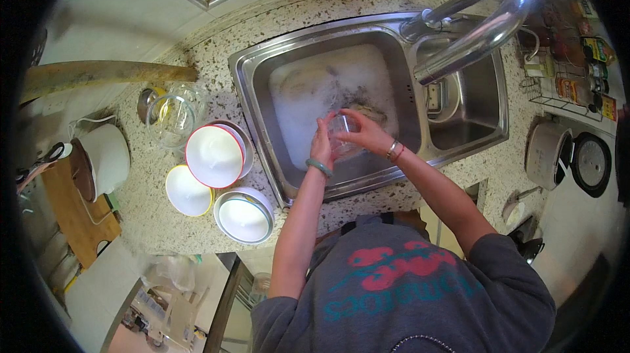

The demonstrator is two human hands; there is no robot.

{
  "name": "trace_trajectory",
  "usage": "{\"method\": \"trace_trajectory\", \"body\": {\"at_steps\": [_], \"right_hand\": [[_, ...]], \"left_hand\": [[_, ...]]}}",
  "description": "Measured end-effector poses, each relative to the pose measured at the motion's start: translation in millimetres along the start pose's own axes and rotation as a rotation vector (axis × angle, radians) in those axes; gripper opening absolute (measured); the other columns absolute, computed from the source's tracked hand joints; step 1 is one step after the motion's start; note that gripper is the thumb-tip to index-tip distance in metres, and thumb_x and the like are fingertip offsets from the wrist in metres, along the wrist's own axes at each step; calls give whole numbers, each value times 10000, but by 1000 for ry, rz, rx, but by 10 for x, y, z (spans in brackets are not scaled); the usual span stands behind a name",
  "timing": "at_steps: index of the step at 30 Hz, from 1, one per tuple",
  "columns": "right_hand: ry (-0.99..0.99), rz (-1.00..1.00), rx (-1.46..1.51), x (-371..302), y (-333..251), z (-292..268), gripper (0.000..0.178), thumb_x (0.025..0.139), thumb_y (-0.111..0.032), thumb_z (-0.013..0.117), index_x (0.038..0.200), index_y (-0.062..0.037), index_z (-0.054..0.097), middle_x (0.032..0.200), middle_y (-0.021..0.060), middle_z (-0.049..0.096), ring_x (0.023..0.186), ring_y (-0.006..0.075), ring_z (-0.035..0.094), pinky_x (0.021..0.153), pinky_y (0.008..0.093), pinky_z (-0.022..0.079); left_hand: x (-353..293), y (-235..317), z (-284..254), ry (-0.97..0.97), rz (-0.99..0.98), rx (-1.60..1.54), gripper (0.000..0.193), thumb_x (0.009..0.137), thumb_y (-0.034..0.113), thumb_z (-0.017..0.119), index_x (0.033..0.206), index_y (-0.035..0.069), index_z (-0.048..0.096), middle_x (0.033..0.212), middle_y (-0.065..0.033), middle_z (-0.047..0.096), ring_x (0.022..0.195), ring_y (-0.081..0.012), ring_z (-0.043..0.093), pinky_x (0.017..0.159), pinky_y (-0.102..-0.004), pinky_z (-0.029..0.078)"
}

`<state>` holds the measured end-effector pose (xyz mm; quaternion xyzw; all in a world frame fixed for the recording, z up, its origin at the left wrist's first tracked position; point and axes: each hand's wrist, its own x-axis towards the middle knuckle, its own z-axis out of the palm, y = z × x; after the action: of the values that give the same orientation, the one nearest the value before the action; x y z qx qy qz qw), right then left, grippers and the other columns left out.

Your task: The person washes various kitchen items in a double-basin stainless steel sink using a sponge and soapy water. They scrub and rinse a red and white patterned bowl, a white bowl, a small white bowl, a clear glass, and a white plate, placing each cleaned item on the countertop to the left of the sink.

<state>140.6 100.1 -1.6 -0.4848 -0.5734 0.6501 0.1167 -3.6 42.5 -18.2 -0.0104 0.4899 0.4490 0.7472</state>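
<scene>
Both my hands are closed around a clear drinking glass (pixel 342 127) above the larger basin of the steel sink (pixel 259 135). My left hand (pixel 322 145), with a green bangle at the wrist, grips the glass's left side. From the right, my right hand (pixel 369 132) holds it with fingers and thumb; a bracelet and a red band circle that wrist. White suds (pixel 295 94) cover much of the water below. Dark items lie partly sunk beside the hands; their kind is unclear.
Left of the sink stand white bowls with red (pixel 215 156), yellow (pixel 187 191) and blue (pixel 244 220) rims, by clear glass bowls (pixel 169 120). A curved faucet (pixel 476 35) arches over the smaller basin (pixel 476 100). Far right are a spice rack (pixel 577 87) and cooker (pixel 546 155).
</scene>
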Motion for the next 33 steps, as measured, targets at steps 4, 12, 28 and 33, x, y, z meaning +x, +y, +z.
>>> {"method": "trace_trajectory", "body": {"at_steps": [4, 12, 28, 33], "right_hand": [[-111, 200, 509, 17, -349, -149, 694, 737, -373, 726, 1291, -69, 439, 1213, 120, 524, 1033, 228, 539, 814, 341, 475], [223, -14, 17, 18, -115, 170, 744, 750, -336, 690, 1327, -32, 331, 1178, 171, 530, 919, 234, 581, 776, 334, 481], [1070, 0, -453, -413, 908, -1752, 859, 678, -174, 760, 1378, -94, 269, 1251, 185, 457, 1074, 323, 500, 896, 392, 436], [851, 472, -643, -260, 1481, -1945, 920, 651, -308, 771, 1370, -29, 269, 1246, 238, 481, 1145, 370, 477, 950, 404, 394]], "left_hand": [[-163, 205, 40, 162, 112, 100, 601, 909, 564, 355, 1390, 213, 279, 1292, -148, 420, 1014, -255, 545, 776, -426, 513], [-230, 138, 94, 16, -75, -26, 561, 913, 420, 488, 1392, 220, 275, 1305, -66, 422, 1035, -249, 548, 786, -446, 503], [638, -370, -154, 723, 183, 109, 576, 842, 260, 617, 1316, 94, 335, 1267, -117, 404, 1037, -251, 489, 874, -399, 426], [776, -321, -223, 1150, 101, 379, 712, 768, 250, 694, 1336, 119, 284, 1248, -177, 401, 1000, -292, 507, 868, -417, 419]]}}
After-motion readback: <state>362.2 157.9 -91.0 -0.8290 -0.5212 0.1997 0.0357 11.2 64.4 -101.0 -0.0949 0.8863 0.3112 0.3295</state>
